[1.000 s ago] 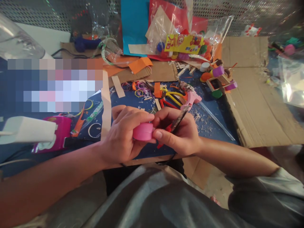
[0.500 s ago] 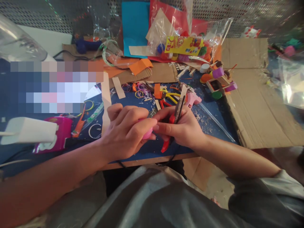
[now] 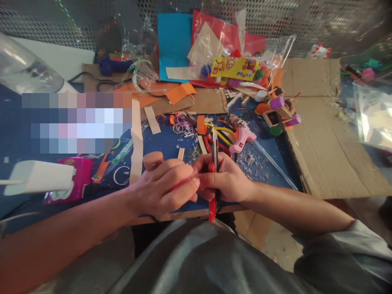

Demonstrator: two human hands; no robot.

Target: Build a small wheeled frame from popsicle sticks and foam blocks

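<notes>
Beyond your hands, a clear plastic bag (image 3: 283,51) with a yellow label (image 3: 234,67) holds small coloured pieces, among them blue, orange and green ones; a clear bottle (image 3: 33,67) leans in at the far left, its contents too unclear to name. Your left hand (image 3: 167,185) has its fingers curled around a pink piece (image 3: 181,184), mostly hidden, held over the table's near edge. Your right hand (image 3: 225,179) grips one red-handled cutting tool (image 3: 212,208), blade upward, its thumb and fingertips meeting your left fingertips. The blue table (image 3: 165,143) is strewn with pale shavings (image 3: 251,161), and a mesh panel (image 3: 290,24) stands behind it. A cardboard sheet (image 3: 324,143) lies to the right. Counted out: one pink glue gun (image 3: 243,139), two pale strips (image 3: 136,143) left of centre, one blue sheet (image 3: 173,45) at the back, one white adapter (image 3: 43,177) at left, and one small wooden frame (image 3: 286,112) with two purple caps (image 3: 276,102), one orange and one green.
</notes>
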